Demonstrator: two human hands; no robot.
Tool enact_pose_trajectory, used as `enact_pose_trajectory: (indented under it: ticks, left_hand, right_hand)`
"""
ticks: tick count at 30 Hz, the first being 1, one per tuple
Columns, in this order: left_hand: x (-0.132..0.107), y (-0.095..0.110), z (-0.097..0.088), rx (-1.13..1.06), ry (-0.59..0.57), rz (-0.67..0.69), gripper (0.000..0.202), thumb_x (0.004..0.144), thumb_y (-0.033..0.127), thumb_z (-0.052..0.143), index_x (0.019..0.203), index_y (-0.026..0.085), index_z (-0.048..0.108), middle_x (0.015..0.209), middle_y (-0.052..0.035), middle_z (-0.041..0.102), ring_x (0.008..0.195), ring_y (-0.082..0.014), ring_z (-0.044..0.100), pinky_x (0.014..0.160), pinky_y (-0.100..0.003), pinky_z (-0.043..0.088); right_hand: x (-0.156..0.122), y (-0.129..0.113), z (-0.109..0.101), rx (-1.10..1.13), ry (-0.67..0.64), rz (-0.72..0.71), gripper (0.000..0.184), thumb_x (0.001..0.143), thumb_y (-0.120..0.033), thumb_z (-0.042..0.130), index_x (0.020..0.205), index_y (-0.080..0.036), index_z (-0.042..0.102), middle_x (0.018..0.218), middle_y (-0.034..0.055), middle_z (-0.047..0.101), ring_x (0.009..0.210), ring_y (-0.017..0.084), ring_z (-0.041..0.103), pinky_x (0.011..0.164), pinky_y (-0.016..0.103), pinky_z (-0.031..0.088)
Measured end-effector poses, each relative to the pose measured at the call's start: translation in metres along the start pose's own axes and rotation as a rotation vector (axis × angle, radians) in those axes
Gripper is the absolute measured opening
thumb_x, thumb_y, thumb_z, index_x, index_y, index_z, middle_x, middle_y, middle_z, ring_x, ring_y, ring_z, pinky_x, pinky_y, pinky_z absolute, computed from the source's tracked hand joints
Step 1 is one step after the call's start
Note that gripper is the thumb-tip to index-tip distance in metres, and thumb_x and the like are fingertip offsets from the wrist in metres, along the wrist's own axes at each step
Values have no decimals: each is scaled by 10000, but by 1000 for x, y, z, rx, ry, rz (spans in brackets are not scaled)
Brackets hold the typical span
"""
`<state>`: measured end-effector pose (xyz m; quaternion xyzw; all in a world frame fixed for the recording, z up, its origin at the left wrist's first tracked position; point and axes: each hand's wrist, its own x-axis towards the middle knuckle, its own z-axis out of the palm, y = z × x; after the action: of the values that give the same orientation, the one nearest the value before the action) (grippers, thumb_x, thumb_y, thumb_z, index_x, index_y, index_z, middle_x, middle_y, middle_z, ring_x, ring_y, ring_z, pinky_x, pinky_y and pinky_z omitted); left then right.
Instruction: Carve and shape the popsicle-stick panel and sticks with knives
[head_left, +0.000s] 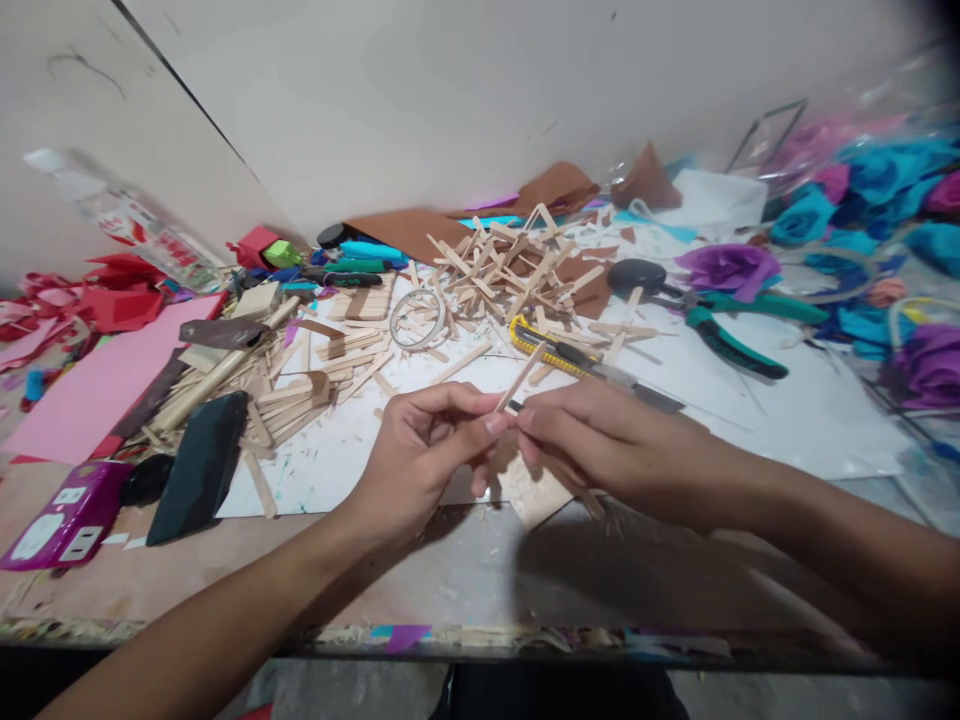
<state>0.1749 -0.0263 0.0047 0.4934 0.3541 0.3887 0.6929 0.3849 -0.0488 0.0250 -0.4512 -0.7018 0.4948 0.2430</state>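
Observation:
My left hand [431, 440] pinches a thin wooden craft stick [523, 374] between thumb and forefinger, its free end pointing up and away to the right. Against it is my right hand [592, 430], fingers closed, with a small dark tip [514, 407] showing at its fingertips beside the stick. The rest of what that hand grips is hidden. Beneath the hands a flat wooden piece [536, 495] lies at the edge of the white sheet [300, 480]. Just beyond them rests a yellow-and-black utility knife [551, 350].
A heap of craft sticks [510, 265] and a tape roll [417, 319] lie behind. Green-handled pliers [731, 340] and paper flowers [727, 268] are to the right. On the left are a dark phone-like slab [199, 470], a purple power strip [67, 515], pink paper [112, 380] and a bottle [135, 225].

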Motion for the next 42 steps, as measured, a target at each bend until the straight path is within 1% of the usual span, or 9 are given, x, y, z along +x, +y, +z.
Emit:
enact_pose_trajectory:
  ticks: [4,9,16,24,28,32,37,40,42]
  left_hand:
    - [3,5,3,-104,2,-141,188,790,241,921,832,146,764,633,-2,707,425,-62,585,409,-141,494]
    - [4,9,3,-172,-17,-221,153,814,212,904,858,130,782,608,5,695,409,-49,583,415,-115,481]
    - [5,8,3,-149,-12,-169,157,817,207,899,875,119,782,651,-5,719,411,-47,587,408,-116,474]
    - [2,1,-2,5,2,-58,181,833,269,896,893,155,768,633,7,706,411,-34,546,420,-119,447]
    - [1,-1,-2,76,2,-16,207,845,304,889,880,154,752,632,13,696,421,-29,541,427,-116,432]
    - [1,-3,-3,98,-13,-10,198,863,305,876,882,158,744,636,19,693,430,-27,549,435,-112,433]
    - [2,-4,-4,83,-31,-23,180,884,288,857,880,159,732,636,22,689,435,-29,555,441,-115,449]
    - [2,-4,-5,92,-42,-3,173,888,283,854,892,157,734,660,15,700,445,-33,567,449,-123,462]
    - [1,-4,-6,98,-48,11,179,884,287,858,895,157,736,669,12,705,450,-38,575,453,-129,468]
  right_hand:
    - [0,3,4,-170,73,-70,374,1067,-278,419,732,-190,559,629,-28,552,610,118,493,608,274,340]
    - [0,-1,3,87,-19,94,383,1065,-274,392,780,-206,640,550,-61,493,540,107,477,536,233,378]
    - [3,-4,1,277,-65,253,387,1041,-270,384,747,-195,624,468,-82,434,345,73,335,341,204,306]
    - [3,-4,2,326,-58,242,391,1049,-335,389,764,-199,620,437,-81,407,334,90,320,312,209,312]
    - [3,-3,4,269,-43,217,406,1061,-326,385,753,-202,618,467,-76,439,359,84,360,353,220,330]
    - [1,3,7,75,33,100,406,1081,-306,389,766,-208,627,547,-59,506,514,89,493,525,217,409]
    - [0,8,10,-91,118,10,391,1073,-291,426,740,-206,611,597,-46,531,596,99,510,594,231,397]
    - [0,4,9,60,41,86,406,1073,-302,395,746,-212,618,554,-55,507,532,97,491,532,228,399]
    - [2,1,7,210,-30,172,412,1069,-330,371,758,-219,618,490,-72,451,418,102,406,424,246,355]
